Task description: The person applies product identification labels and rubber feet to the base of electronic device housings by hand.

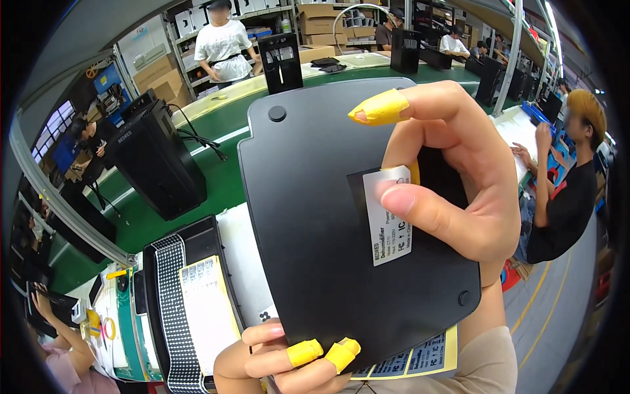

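A large black plastic panel (pixel 308 217) with round feet at its corners is tilted up in front of me. My left hand (pixel 302 358) grips its lower edge, with yellow tape wrapped on two fingers. My right hand (pixel 466 184) pinches a silver printed label (pixel 387 243) between thumb and fingers over the panel's face. A yellow fingertip cover is on its raised index finger. I cannot tell whether the label is stuck down. Below the panel, a yellow-backed sheet of labels (pixel 433 354) shows partly; what holds it is hidden.
A black tray (pixel 220 262) beside me holds a dotted strip (pixel 172 295) and a label sheet (pixel 210 302). Beyond lies a green conveyor (pixel 226 177) with tall black appliances (pixel 157 157). Co-workers stand across it (pixel 226 49), at left, and seated at right (pixel 567 184).
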`<state>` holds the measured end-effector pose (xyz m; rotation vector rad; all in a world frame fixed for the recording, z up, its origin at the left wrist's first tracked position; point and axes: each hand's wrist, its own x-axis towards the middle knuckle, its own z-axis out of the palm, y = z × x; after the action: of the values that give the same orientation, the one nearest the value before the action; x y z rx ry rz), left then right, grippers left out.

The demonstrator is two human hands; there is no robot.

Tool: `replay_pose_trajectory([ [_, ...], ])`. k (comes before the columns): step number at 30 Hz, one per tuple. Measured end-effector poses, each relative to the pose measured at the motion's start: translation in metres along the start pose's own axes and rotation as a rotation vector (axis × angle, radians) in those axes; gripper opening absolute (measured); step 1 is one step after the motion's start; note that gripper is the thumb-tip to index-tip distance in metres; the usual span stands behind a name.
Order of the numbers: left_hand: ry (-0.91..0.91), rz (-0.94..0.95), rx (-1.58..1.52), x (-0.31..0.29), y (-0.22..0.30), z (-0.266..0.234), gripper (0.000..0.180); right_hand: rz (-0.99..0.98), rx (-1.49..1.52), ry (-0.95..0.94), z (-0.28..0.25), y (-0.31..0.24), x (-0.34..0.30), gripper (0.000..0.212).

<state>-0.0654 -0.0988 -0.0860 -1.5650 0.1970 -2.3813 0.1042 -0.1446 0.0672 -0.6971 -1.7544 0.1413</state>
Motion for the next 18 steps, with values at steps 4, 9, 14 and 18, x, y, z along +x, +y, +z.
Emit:
replay_pose_trajectory([
  [4, 0.351, -0.311, 0.165, -0.016, 0.015, 0.004, 0.027, 0.008, 0.018, -0.010, 0.005, 0.003, 0.002, 0.045],
  [9, -0.085, -0.438, 0.123, 0.038, 0.038, -0.014, 0.014, 0.052, -0.029, 0.131, 0.003, -0.005, -0.007, 0.044],
  [14, -0.354, -0.281, 0.096, 0.036, 0.023, -0.010, 0.014, 0.013, 0.026, 0.176, 0.007, 0.021, -0.012, 0.045],
  [18, 0.301, -1.073, -0.772, 0.005, 0.041, -0.035, 0.016, -0.024, -0.010, 0.117, -0.003, 0.018, -0.013, 0.047],
])
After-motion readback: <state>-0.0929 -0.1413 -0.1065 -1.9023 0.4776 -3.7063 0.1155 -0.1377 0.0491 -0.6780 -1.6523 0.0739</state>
